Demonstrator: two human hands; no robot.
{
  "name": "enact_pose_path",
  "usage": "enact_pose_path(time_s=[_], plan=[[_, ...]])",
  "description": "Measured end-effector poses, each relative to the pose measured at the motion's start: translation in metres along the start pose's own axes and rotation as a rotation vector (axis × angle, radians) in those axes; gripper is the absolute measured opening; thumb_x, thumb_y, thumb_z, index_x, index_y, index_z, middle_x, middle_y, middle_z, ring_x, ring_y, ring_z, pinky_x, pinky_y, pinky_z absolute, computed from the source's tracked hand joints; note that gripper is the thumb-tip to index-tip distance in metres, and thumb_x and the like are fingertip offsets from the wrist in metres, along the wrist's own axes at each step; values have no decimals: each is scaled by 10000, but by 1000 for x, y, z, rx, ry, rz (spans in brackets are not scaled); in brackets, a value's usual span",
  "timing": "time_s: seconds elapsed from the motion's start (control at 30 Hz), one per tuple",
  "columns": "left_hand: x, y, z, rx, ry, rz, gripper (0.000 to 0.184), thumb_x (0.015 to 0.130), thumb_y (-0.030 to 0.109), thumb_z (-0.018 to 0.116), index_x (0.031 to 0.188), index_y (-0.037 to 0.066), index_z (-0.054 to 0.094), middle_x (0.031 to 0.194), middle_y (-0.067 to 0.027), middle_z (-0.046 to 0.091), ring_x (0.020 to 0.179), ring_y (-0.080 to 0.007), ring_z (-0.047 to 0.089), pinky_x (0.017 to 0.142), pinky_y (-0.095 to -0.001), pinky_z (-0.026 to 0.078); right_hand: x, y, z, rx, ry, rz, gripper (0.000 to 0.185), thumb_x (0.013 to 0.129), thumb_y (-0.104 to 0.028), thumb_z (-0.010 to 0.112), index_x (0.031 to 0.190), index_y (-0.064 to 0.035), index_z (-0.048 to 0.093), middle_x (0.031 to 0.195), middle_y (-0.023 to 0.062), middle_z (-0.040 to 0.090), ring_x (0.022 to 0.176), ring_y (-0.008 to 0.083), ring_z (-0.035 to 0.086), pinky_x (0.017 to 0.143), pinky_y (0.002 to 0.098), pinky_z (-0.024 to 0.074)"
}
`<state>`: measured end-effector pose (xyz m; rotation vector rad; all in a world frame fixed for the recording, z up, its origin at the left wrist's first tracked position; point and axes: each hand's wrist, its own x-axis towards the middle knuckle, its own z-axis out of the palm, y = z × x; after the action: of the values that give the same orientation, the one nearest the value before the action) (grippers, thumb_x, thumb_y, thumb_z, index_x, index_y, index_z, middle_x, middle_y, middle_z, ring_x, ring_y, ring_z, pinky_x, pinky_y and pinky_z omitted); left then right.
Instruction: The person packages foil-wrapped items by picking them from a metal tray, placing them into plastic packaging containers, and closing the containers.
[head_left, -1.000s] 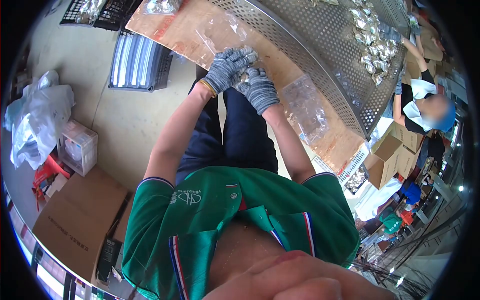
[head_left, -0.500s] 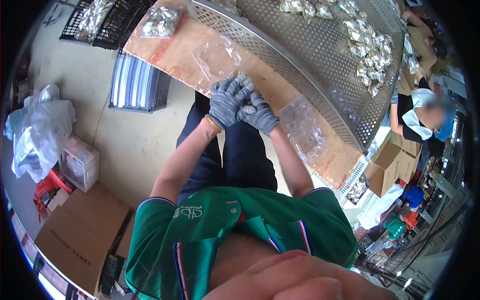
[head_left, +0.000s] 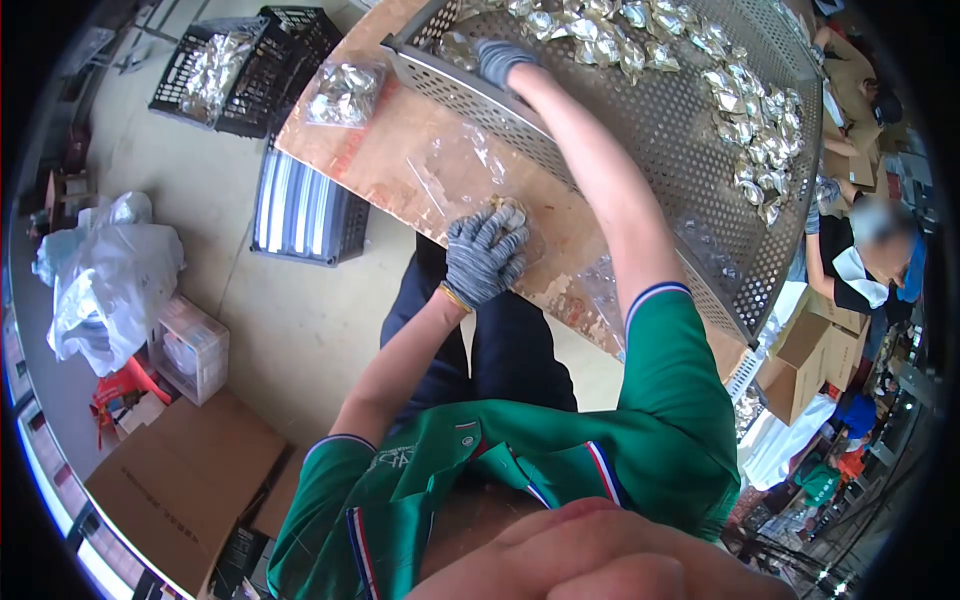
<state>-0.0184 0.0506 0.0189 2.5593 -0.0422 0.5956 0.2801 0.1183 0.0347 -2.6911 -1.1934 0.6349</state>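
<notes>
My left hand (head_left: pixel 484 258), in a grey striped knit glove, is closed at the edge of the wooden board (head_left: pixel 400 130). A pale gold packet (head_left: pixel 511 208) shows past its fingertips; clear film lies around it. My right hand (head_left: pixel 500 65), gloved alike, reaches over the wall of the perforated metal tray (head_left: pixel 640 130). It is beside a few gold foil-wrapped pieces (head_left: pixel 455 48) at the tray's left end. Its fingertips are partly hidden, so I cannot tell whether they grip anything. More foil-wrapped pieces (head_left: pixel 765 130) are heaped on the tray's right side.
A filled clear bag (head_left: pixel 345 95) lies on the board's left end, with loose clear film (head_left: pixel 465 160) nearby. Black crates (head_left: pixel 215 80) and a grey crate (head_left: pixel 310 205) stand on the floor at left. Another person (head_left: pixel 865 250) works at right beside open cartons (head_left: pixel 800 365).
My hands were together at the board's edge. My right hand has moved away, up and into the tray; my left remains at the edge. The whole view has shifted slightly.
</notes>
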Motion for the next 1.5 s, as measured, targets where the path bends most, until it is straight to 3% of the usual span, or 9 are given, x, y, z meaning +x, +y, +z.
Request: enact_pose_path(time_s=[0.3, 0.37, 0.47, 0.6, 0.77, 0.97, 1.23, 1.43, 1.5], plan=[[-1, -2, 6, -28, 43, 4, 426, 590, 255, 648, 1006, 179, 594, 1125, -79, 502, 975, -293, 479, 812, -433, 366, -6, 21, -6, 299, 131, 128, 350, 763, -281, 552, 997, -20, 542, 900, 197, 603, 841, 276, 590, 726, 377, 450], [0, -1, 4, -24, 51, -1, 431, 588, 253, 649, 1009, 178, 592, 1123, -80, 503, 974, -294, 479, 813, -432, 366, 1, 42, -8, 1049, 178, 54, 221, 845, -257, 480, 966, -91, 560, 769, 52, 593, 654, 156, 579, 470, 271, 412], [-1, 0, 2, -23, 27, -7, 434, 587, 245, 650, 1010, 166, 591, 1120, -83, 505, 972, -297, 479, 814, -431, 366, -65, 44, -23, 1669, 149, -76, 276, 846, -271, 500, 1035, -73, 541, 848, 60, 591, 653, 167, 581, 464, 226, 414], [-3, -2, 5, -44, 28, -12, 520, 590, 242, 652, 1091, 157, 546, 1143, -81, 502, 978, -291, 485, 825, -421, 367, -174, 33, -11, 1624, 404, -97, 340, 821, -273, 521, 1084, -58, 505, 944, 44, 572, 720, 135, 557, 532, 229, 450], [-2, 0, 7, -14, 22, -68, 577, 599, 250, 652, 1149, 156, 508, 1157, -82, 498, 974, -287, 490, 836, -420, 364, -275, 33, 64, 480, 772, -270, 377, 735, -140, 605, 1091, -84, 496, 1001, 116, 544, 870, 263, 547, 732, 346, 465], [-4, -6, 10, -20, 33, -17, 490, 608, 254, 642, 1062, 99, 541, 1149, -98, 509, 1001, -309, 491, 841, -433, 363, -314, -1, 106, 368, 506, -126, 310, 734, -106, 558, 1037, -71, 507, 942, 169, 538, 861, 336, 538, 757, 403, 447], [-5, -9, 13, -56, 79, 62, 499, 638, 272, 633, 1098, 110, 526, 1167, -85, 505, 1021, -288, 493, 843, -416, 367, -276, -29, 81, -15, -95, 118, 336, 811, -319, 512, 1004, -45, 534, 941, 211, 575, 866, 363, 556, 783, 437, 436], [-7, -4, 3, -49, 4, 4, 519, 676, 187, 574, 1182, 138, 471, 1181, -84, 483, 1050, -280, 464, 884, -396, 345, -295, -36, 73, 374, 88, 187, 344, 781, -304, 531, 1009, -50, 491, 921, 192, 578, 858, 352, 558, 734, 429, 452], [-3, -3, 7, 12, -130, -50, 533, 678, 202, 585, 1192, 141, 459, 1202, -81, 465, 1100, -291, 428, 928, -419, 311, -285, -21, 104, 24, 176, 6, 300, 741, -245, 532, 969, -49, 533, 899, 201, 565, 844, 367, 558, 720, 438, 462]])
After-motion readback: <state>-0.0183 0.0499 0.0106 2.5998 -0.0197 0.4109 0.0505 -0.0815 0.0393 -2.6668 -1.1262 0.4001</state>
